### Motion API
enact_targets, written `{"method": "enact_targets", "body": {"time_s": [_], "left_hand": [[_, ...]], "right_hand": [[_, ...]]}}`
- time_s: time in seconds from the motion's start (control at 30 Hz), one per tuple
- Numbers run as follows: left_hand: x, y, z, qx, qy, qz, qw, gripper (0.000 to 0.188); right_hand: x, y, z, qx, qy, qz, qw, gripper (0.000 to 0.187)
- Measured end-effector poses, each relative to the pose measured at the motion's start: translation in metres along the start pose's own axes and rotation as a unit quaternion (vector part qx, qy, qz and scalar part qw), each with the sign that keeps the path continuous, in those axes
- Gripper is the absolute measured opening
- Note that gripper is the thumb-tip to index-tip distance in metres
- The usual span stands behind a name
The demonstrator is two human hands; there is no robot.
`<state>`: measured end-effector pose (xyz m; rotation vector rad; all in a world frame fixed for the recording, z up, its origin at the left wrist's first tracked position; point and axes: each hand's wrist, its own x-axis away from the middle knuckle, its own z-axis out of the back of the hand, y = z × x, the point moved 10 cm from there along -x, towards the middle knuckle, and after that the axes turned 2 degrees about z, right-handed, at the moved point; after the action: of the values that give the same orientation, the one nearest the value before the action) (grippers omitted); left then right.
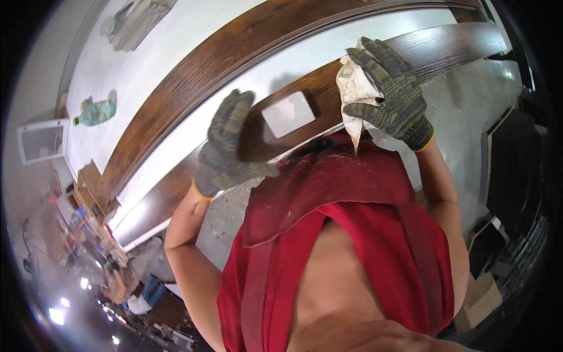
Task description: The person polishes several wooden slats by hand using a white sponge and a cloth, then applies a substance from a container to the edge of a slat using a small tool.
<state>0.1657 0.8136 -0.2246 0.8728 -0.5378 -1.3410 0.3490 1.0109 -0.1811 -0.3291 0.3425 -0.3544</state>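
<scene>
A dark brown wood-grain board (451, 50) lies along the near edge of a white work surface, right in front of my body. My right hand (397, 91), in a grey-green knit glove, grips a crumpled, stained white rag (355, 82) against this board. One corner of the rag hangs over the near edge. Gloved the same way, my left hand (226, 144) holds nothing; its fingers are stretched out and the thumb is apart, over the board's left part. Between the hands a pale rectangular block (289, 114) rests on the wood.
Beyond a white strip runs a second dark brown board (196, 82). A green-tinted plastic bottle (97, 112) lies at the far left, near a white frame (42, 141) and cardboard boxes (91, 182). Dark panels (510, 158) stand on the right. Another person (120, 284) is at lower left.
</scene>
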Motion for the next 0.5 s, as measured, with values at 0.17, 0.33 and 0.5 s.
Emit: {"method": "enact_targets", "body": {"time_s": [0.17, 0.33, 0.5], "left_hand": [[-0.012, 0.013, -0.015, -0.146, 0.007, -0.023, 0.989, 0.112], [-0.025, 0.029, -0.017, -0.14, 0.029, -0.051, 0.988, 0.095], [-0.031, 0.006, -0.011, 0.077, 0.041, 0.073, 0.994, 0.066]], "right_hand": [[0.011, 0.009, -0.02, 0.026, 0.06, 0.004, 0.998, 0.07], [0.013, 0.009, -0.023, 0.02, 0.063, 0.017, 0.998, 0.065], [0.022, 0.038, -0.02, -0.111, 0.079, -0.02, 0.99, 0.064]]}}
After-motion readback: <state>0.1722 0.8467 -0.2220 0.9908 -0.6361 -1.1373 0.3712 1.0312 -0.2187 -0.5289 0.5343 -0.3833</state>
